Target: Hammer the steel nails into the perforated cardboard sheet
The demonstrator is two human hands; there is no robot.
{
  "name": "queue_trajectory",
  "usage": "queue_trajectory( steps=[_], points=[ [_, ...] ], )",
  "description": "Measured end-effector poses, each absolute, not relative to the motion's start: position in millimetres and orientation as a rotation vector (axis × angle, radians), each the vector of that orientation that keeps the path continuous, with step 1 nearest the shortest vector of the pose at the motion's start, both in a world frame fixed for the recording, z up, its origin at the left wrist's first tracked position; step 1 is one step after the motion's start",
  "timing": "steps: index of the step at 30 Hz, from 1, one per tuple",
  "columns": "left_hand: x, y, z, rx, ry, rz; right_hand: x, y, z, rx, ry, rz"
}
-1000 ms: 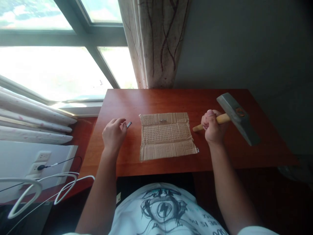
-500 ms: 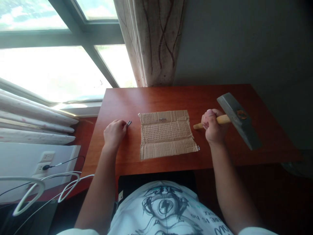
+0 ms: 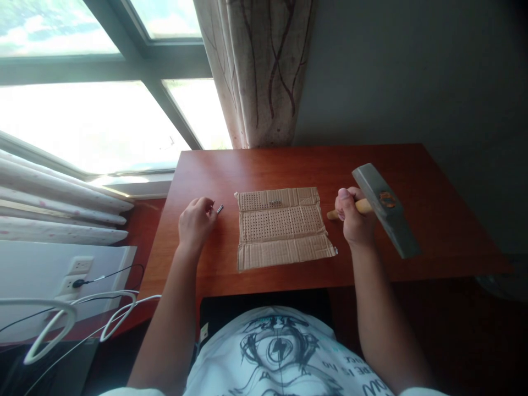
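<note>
My right hand [image 3: 353,217] grips a hammer by its pale wooden handle. The big grey head of the hammer [image 3: 373,190] is held up over the right part of the table. On the left, my left hand [image 3: 198,221] has its fingers curled in a pinch; whether something small is between the fingertips, I cannot make out. Small dark metal pins [image 3: 220,209], perhaps nails, lie on the table right by those fingertips. Between both hands lies a flat piece of corrugated cardboard [image 3: 280,250], punched with rows of holes. A few small metal bits [image 3: 275,203] show near its far edge.
The reddish-brown wooden table [image 3: 350,159] stands against a dark wall. A window and a patterned curtain [image 3: 264,77] are behind it. White cables [image 3: 117,316] and a wall socket [image 3: 74,283] are at lower left, close to my left forearm.
My left hand has lifted slightly and its fingertips have drawn off the metal pins, which now look fewer. The hammer has shifted left along with my right hand.
</note>
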State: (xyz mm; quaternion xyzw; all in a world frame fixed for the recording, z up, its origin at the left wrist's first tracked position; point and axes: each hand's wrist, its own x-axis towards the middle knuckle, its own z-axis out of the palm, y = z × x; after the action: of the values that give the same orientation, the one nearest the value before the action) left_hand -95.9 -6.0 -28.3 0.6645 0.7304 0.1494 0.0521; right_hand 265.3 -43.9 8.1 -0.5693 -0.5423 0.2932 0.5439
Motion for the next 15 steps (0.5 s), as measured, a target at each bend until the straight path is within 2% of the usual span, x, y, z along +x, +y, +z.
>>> queue_trajectory(
  steps=[4, 6, 10, 15],
  points=[
    [-89.8, -13.4, -7.0, 1.805, 1.993, 1.098, 263.4, -40.9, 8.3, -1.271, -1.167, 0.695],
    [-79.4, -16.3, 3.7, 1.669, 1.747, 1.276, 263.2, -40.6, 8.5, -1.236, -1.146, 0.718],
    [-45.9, -17.9, 13.8, 1.585, 1.409, 1.289, 263.5, -41.3, 8.7, -1.212, -1.154, 0.724],
    [-10.8, -10.6, 3.6, 1.762, 1.354, 1.150, 264.0, -42.3, 8.4, -1.238, -1.181, 0.715]
  ],
)
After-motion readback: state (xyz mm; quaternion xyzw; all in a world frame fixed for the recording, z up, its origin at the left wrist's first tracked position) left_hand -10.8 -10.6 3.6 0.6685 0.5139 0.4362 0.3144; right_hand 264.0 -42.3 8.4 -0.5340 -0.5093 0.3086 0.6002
